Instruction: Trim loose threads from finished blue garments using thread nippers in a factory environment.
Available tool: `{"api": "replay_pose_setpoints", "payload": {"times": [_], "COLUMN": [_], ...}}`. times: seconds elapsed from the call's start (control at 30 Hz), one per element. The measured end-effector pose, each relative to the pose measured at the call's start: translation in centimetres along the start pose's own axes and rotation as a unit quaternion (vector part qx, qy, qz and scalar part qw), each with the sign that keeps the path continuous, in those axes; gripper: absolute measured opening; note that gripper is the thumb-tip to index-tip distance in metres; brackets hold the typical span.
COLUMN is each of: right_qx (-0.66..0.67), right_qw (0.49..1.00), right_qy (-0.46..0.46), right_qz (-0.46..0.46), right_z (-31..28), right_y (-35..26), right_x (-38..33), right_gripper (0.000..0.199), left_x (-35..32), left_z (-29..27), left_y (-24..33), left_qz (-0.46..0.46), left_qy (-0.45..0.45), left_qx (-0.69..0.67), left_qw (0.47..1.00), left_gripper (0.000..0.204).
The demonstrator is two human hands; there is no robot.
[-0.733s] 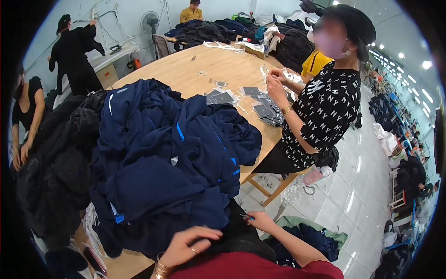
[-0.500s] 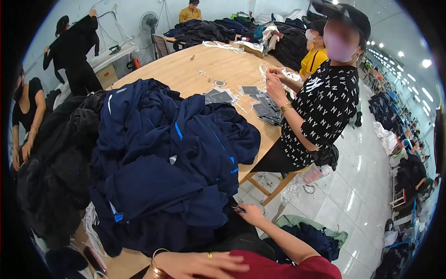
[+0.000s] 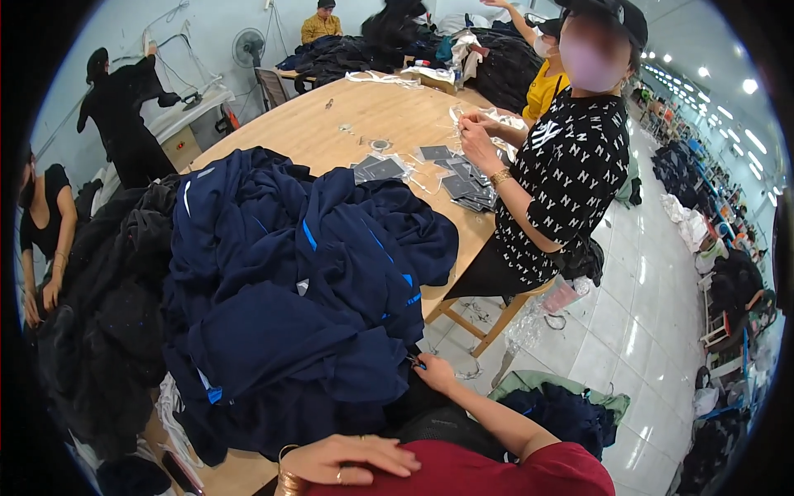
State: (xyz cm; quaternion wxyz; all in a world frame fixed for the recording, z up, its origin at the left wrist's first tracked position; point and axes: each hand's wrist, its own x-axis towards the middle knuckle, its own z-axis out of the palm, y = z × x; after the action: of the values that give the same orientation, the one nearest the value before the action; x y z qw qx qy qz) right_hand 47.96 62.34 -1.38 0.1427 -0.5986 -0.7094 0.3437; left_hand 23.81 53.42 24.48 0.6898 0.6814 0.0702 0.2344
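My left hand [image 3: 354,460] lies flat against my red shirt [image 3: 463,471], its fingers stretched out and nothing in it. At the right edge of the garment pile, my right hand [image 3: 436,374] is closed around small blue-handled thread snips [image 3: 420,364], mostly covered by my fingers. Directly ahead, a heap of navy garments [image 3: 273,273] with bright blue trim spreads over the table [image 3: 273,121]. One folded navy piece lies on top at the near side, a blue-edged corner hanging to the left.
Black garments [image 3: 107,306] are piled at the left, where a person [image 3: 54,215] works. Across the table's right side, another person [image 3: 571,182] handles white strips beside dark tags [image 3: 467,182]. A green-edged sack of navy cloth [image 3: 554,417] sits on the floor at my right.
My left hand has settled flatter on my shirt. My right hand has shifted slightly up and left with the snips. At the back, a dark garment is now raised above the far pile.
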Motion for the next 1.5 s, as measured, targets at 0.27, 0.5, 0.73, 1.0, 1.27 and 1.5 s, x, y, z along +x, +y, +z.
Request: {"api": "replay_pose_setpoints", "payload": {"times": [0.27, 0.5, 0.73, 1.0, 1.27, 1.5], "right_qx": [-0.030, -0.039, -0.040, -0.042, -0.039, -0.051], "right_qw": [0.999, 0.999, 0.999, 0.999, 0.999, 0.998], "right_qy": [-0.018, -0.009, -0.008, -0.017, -0.020, -0.027], "right_qz": [-0.021, -0.023, -0.023, -0.005, -0.010, -0.006], "right_z": [0.1, 0.1, 0.2, 0.1, 0.2, -0.1], "right_y": [-0.7, -0.5, -0.5, -0.6, -0.9, -0.9], "right_x": [0.6, 0.8, 0.8, 0.8, 1.0, 1.0], "right_gripper": [0.029, 0.034, 0.034, 0.036, 0.035, 0.034], "left_x": [-0.1, -1.0, -0.8, -1.1, -1.4, -1.5], "left_z": [1.2, 1.3, 1.2, 1.3, 1.5, 1.4], "left_y": [-5.6, -7.6, -7.1, -7.3, -7.2, -7.4], "left_qz": [-0.222, -0.215, -0.233, -0.229, -0.226, -0.222], "left_qy": [0.055, 0.001, -0.010, -0.002, 0.009, 0.010], "left_qx": [0.014, 0.029, 0.028, 0.038, 0.051, 0.051], "left_qw": [0.973, 0.976, 0.972, 0.973, 0.973, 0.974], "left_gripper": [0.035, 0.037, 0.038, 0.038, 0.039, 0.040]}}
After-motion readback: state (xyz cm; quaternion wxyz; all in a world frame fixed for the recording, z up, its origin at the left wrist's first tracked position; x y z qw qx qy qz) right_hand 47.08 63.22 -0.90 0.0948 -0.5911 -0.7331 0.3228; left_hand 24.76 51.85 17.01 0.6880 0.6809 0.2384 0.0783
